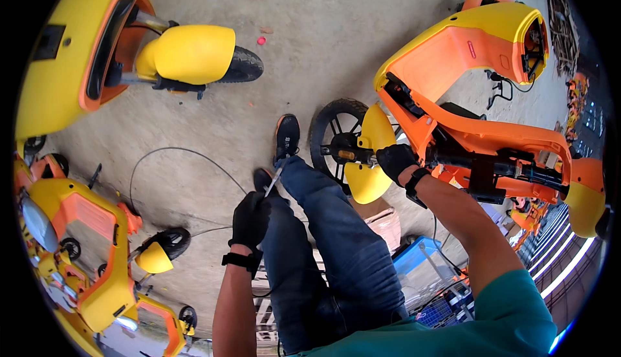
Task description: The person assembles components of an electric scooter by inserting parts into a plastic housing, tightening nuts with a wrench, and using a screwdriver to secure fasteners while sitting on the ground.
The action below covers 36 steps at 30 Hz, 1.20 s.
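My left hand [251, 220], in a black glove, is closed around a thin silver hand tool [274, 180] that points up and away over my shoe. A long black cable [169, 148] curves over the floor and runs up to this same hand. To the right, my gloved right hand [396, 162] is closed at the front fork [365, 156] of a yellow and orange scooter [446, 66] lying on its side. Its spoked front wheel [330, 137] and split yellow mudguard [369, 182] are just left of that hand. My right fingertips are partly hidden.
Another yellow scooter [174, 53] stands at the upper left, its front wheel toward the middle. Several more scooters [103, 247] crowd the lower left. A blue bin [417, 253] and a cardboard box [381, 218] are by my right side. Concrete floor [310, 40] lies ahead.
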Each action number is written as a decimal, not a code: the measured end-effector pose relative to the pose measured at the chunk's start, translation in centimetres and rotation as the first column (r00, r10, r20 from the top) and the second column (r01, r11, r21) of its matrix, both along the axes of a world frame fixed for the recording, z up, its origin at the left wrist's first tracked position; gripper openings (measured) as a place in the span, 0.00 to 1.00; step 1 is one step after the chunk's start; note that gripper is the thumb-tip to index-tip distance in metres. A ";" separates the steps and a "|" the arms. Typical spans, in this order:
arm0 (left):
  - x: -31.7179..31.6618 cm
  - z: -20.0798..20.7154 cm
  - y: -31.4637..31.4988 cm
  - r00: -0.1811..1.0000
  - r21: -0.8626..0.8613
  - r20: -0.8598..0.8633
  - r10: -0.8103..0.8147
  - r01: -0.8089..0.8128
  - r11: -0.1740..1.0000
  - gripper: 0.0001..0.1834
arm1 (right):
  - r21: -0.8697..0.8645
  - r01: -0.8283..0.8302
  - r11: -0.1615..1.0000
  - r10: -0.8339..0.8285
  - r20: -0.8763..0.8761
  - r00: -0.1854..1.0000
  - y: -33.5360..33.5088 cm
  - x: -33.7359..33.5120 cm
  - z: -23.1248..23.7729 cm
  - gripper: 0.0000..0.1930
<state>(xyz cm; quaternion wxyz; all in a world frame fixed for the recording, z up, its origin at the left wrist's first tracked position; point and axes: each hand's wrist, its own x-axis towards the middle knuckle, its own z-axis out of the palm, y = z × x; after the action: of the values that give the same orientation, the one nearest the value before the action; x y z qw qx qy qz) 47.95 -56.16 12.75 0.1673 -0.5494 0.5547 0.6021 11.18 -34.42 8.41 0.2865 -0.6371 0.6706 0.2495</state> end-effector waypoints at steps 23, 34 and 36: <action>-19.8 -7.2 -8.1 0.971 0.441 -0.214 -0.106 0.193 0.876 0.12 | 0.483 0.737 -0.472 -0.532 0.510 -0.675 -12.6 10.9 -0.5 0.12; -23.0 -11.1 -6.6 0.974 0.610 -0.192 -0.121 0.215 0.763 0.08 | 0.527 0.537 -0.658 -0.207 0.560 -0.803 -12.5 15.0 -1.3 0.15; -23.9 -12.0 -5.8 0.962 0.565 -0.208 -0.177 0.266 0.781 0.08 | 0.520 0.521 -0.677 -0.148 0.597 -0.788 -12.0 15.4 -2.3 0.16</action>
<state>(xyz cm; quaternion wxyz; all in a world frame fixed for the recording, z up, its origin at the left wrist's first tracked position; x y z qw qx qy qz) 24.09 -61.94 0.76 0.3582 -0.3566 0.4123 0.7580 26.57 -46.45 6.14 0.3427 0.3027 0.6510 -0.6059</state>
